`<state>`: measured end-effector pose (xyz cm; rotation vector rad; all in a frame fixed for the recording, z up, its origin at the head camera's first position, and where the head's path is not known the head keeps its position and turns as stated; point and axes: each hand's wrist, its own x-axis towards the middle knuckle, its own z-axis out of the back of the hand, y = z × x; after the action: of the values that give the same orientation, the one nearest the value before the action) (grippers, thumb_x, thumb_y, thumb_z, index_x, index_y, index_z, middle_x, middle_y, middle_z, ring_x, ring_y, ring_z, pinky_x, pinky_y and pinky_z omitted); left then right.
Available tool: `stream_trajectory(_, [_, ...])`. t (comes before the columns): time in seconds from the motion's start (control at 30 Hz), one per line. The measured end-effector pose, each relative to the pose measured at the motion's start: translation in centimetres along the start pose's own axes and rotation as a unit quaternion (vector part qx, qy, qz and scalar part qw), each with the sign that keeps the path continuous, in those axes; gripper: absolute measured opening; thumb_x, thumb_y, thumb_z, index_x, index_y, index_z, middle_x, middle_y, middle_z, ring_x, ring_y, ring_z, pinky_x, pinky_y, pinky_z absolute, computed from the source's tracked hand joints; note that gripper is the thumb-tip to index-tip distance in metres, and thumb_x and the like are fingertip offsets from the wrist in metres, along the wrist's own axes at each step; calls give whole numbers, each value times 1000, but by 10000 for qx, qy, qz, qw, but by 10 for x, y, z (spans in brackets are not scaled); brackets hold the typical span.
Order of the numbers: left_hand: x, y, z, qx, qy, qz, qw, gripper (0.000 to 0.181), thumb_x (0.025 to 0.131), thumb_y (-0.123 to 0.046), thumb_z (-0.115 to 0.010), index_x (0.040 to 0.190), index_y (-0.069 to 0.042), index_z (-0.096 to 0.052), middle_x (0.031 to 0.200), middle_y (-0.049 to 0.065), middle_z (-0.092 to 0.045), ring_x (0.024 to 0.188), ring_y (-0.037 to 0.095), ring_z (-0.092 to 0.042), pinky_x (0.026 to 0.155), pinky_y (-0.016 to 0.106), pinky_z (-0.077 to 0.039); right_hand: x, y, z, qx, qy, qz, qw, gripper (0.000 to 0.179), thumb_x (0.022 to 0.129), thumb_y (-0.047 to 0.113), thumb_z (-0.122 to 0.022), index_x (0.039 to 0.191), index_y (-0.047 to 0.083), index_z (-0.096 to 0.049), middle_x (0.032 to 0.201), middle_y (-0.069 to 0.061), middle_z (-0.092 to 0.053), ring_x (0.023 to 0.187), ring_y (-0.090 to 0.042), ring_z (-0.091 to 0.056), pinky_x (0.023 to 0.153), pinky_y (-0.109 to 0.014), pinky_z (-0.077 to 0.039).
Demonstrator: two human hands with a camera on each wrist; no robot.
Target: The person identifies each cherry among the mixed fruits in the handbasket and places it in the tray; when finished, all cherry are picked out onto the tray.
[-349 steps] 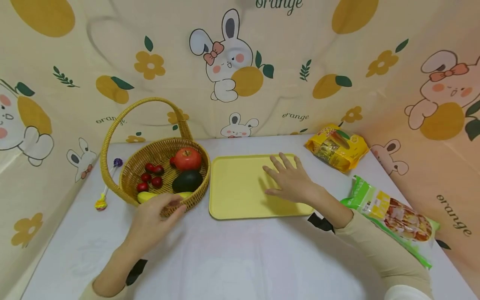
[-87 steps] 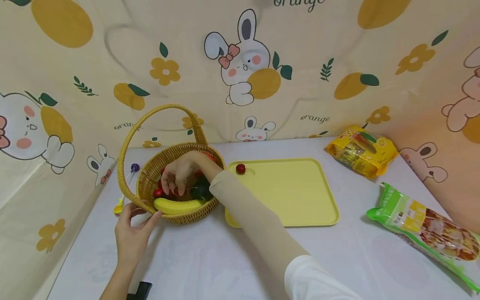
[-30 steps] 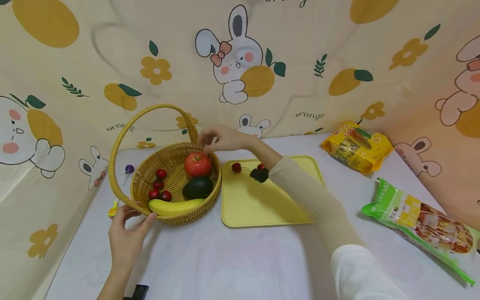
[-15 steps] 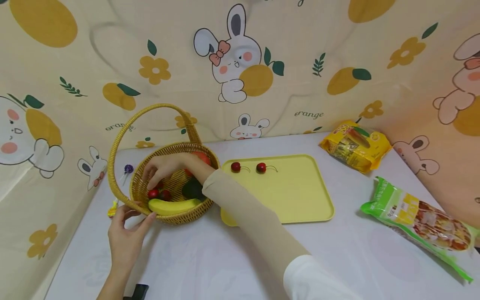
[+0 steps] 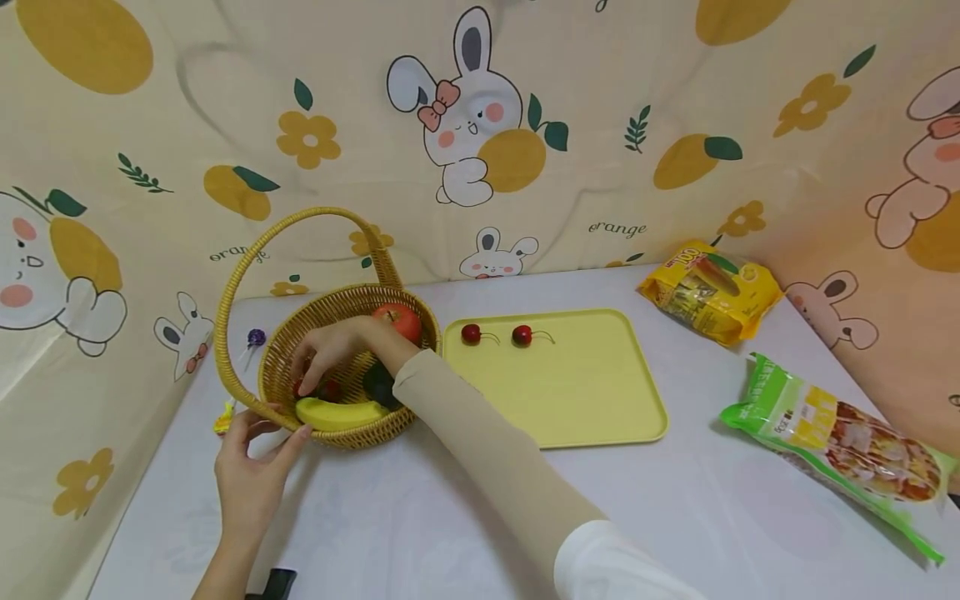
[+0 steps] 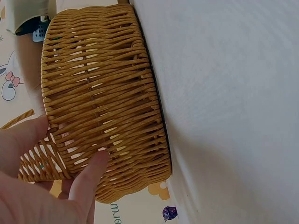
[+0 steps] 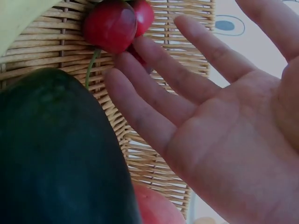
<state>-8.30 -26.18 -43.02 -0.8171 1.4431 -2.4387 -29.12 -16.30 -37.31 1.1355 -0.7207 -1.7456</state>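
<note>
My left hand (image 5: 251,471) holds the near left rim of the wicker basket (image 5: 378,432) at the foot of its handle, thumb pressed on the outer weave (image 6: 103,102). My right hand (image 5: 333,346) reaches down inside the basket. In the right wrist view its fingers are nearly straight, fingertips right at a few red cherries (image 7: 110,25). A banana (image 5: 341,414) lies along the near wall, beside a dark green avocado (image 7: 56,149) and a red apple (image 5: 401,321). The right hand partly hides the cherries in the head view.
Right of the basket is a yellow tray (image 5: 570,392) with one stemmed cherry (image 5: 470,334) at its back left and another cherry (image 5: 522,336) beside it. Farther right lie a yellow snack bag (image 5: 708,292) and a green-and-white food package (image 5: 840,450). Lollipops (image 5: 256,337) lie left of the basket.
The tray was bare at first; two cherries lie on it now. My right hand has gone from above the tray into the basket, lately sinking lower toward the cherries. My left hand stays at the rim.
</note>
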Motion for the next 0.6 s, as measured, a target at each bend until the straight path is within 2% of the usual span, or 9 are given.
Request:
stream_trajectory(0.13, [1,3,0,-120,31,-111,9999,43,77,10,-80,114,5,-58,110,13,-59,98,8,-57,68,8,-54,-1,0,-2,490,201,-326,9981,44,93,15,-70,132,0,-59,114,-4,-61,103,-23,-60,97,-41,-54])
stream_trajectory(0.27, [1,2,0,-87,26,-79,9999,44,77,11,-80,114,5,-58,111,13,-59,98,8,-56,69,8,-54,-1,-3,-2,388,370,-471,9974,44,91,10,-73,132,0,-59,116,-4,-60,98,-16,-58,95,-36,-55])
stream_trajectory(0.43, [0,-2,0,-57,22,16,10000,43,78,9,-80,115,5,-58,110,9,-59,98,7,-56,69,7,-54,-2,-5,-2,676,546,-760,9933,36,88,-3,-72,123,-1,-62,112,-9,-62,91,-18,-62,94,-38,-56])
stream_trajectory(0.53, [0,-2,0,-99,15,-8,9999,43,78,10,-80,115,6,-57,110,11,-58,98,7,-56,68,8,-54,-3,-5,-3,740,498,-760,9931,30,88,-9,-69,117,-2,-65,105,-12,-62,86,-18,-63,95,-40,-56])
stream_trajectory(0.6, [0,-1,0,-84,4,-40,10000,44,77,11,-80,114,7,-57,110,12,-58,98,7,-56,68,8,-54,-2,-5,-2,631,347,-592,9956,28,88,-12,-66,115,-4,-67,103,-12,-63,82,-15,-61,92,-39,-57])
